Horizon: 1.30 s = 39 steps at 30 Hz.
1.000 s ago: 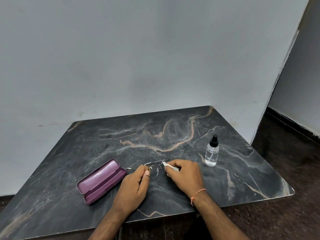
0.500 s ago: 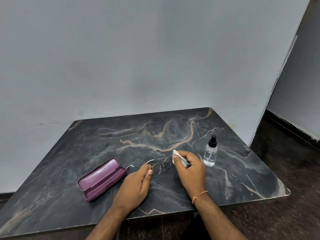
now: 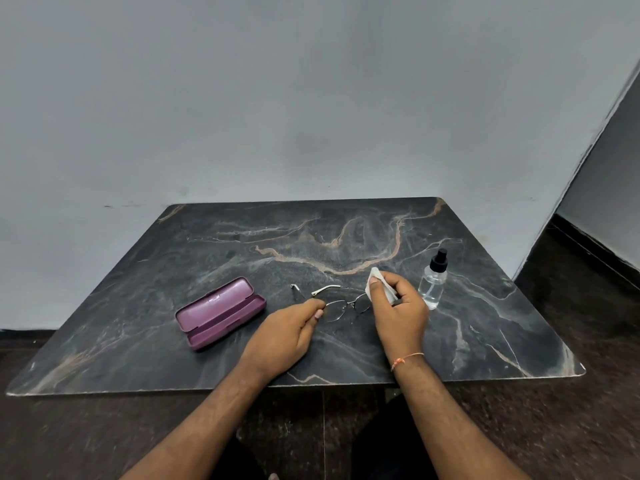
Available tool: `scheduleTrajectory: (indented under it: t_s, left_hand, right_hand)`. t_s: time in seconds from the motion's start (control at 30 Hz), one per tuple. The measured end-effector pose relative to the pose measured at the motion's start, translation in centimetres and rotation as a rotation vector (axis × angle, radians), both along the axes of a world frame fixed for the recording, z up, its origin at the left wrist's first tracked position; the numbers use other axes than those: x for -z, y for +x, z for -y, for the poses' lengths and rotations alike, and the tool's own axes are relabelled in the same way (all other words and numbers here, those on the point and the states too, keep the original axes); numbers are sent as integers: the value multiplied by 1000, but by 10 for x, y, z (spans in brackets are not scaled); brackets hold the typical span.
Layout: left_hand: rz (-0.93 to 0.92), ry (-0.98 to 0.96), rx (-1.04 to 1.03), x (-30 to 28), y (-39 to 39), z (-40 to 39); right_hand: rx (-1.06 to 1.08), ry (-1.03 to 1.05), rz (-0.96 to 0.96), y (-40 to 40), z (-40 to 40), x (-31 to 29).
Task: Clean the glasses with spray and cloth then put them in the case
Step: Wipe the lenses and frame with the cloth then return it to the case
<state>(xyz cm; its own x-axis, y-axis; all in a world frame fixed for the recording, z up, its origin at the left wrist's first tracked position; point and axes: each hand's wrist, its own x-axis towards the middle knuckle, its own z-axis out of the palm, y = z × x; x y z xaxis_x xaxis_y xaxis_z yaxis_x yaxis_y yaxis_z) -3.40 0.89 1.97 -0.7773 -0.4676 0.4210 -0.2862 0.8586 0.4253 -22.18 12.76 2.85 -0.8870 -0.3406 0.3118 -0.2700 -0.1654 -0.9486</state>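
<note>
Thin metal-framed glasses (image 3: 341, 306) with their arms unfolded are held just above the dark marble table (image 3: 485, 334). My left hand (image 3: 289, 332) pinches the left lens rim. My right hand (image 3: 398, 311) grips a small white cloth (image 3: 379, 280) and presses it against the right lens. A purple glasses case (image 3: 220, 311) lies open to the left of my left hand. A clear spray bottle (image 3: 433, 282) with a black cap stands upright just right of my right hand.
The table backs onto a pale wall (image 3: 311, 116). Dark floor (image 3: 588, 306) lies to the right and in front of the table. My knees show below the table's front edge.
My right hand with the cloth has moved from the glasses' middle to the right lens. The left hand keeps its hold on the left rim, and the arms now point away.
</note>
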Motion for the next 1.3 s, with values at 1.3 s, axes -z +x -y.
scheduleTrajectory:
  t_s: [1.3]
  left_hand:
    - [-191,232,-215,-1,10,-7]
  right_hand:
    - [-68,107,-84,8,-9,-5]
